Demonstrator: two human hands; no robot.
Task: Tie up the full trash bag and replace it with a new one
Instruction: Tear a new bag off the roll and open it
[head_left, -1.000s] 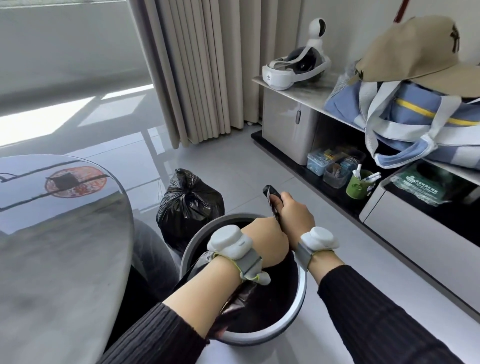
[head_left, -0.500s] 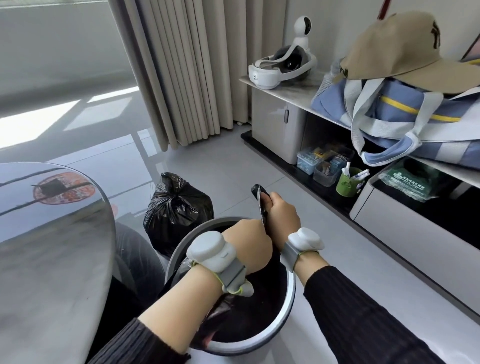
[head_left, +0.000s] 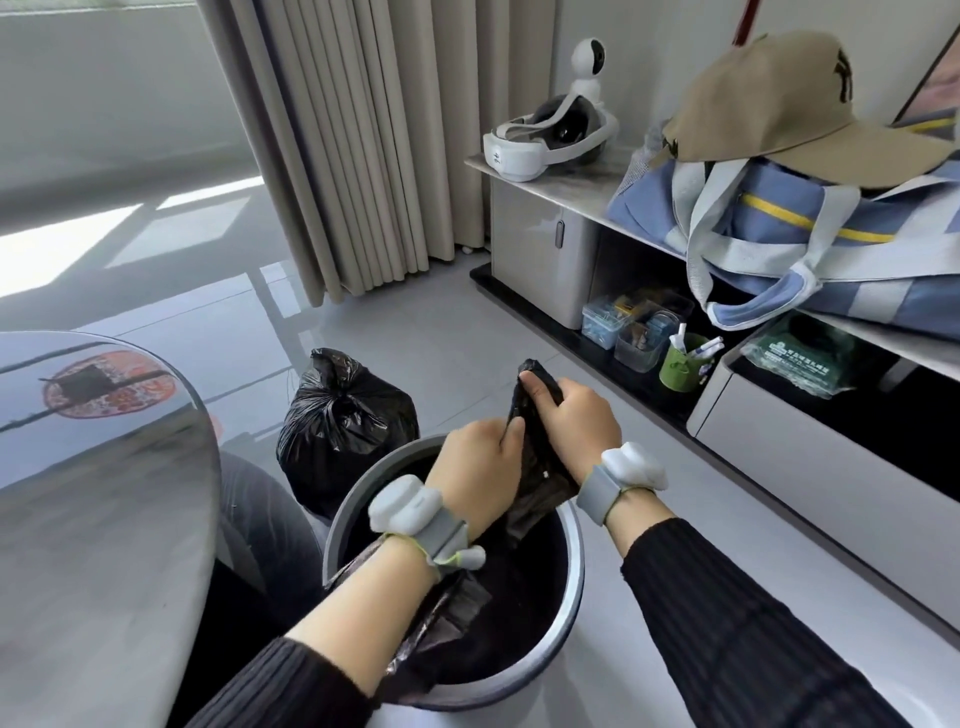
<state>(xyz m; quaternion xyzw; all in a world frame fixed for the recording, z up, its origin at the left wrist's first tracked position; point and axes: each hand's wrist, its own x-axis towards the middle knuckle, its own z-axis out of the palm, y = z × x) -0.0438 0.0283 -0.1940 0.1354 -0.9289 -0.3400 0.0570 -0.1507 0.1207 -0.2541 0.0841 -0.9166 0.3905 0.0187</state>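
A fresh black plastic liner (head_left: 537, 467) is being gripped by both the left hand (head_left: 480, 467) and right hand (head_left: 576, 421) over the round grey bin (head_left: 574, 566); the knotted full black bag (head_left: 345, 415) is already set aside, fitting remains.

There was one view only, from a wide-angle camera worn on the person's head. It looked forward and steeply down, close over the grey bin (head_left: 569, 597) on the floor, with both forearms reaching in from the bottom edge. A round table (head_left: 93, 519) filled the left side, and a low cabinet (head_left: 545, 249) ran along the right.
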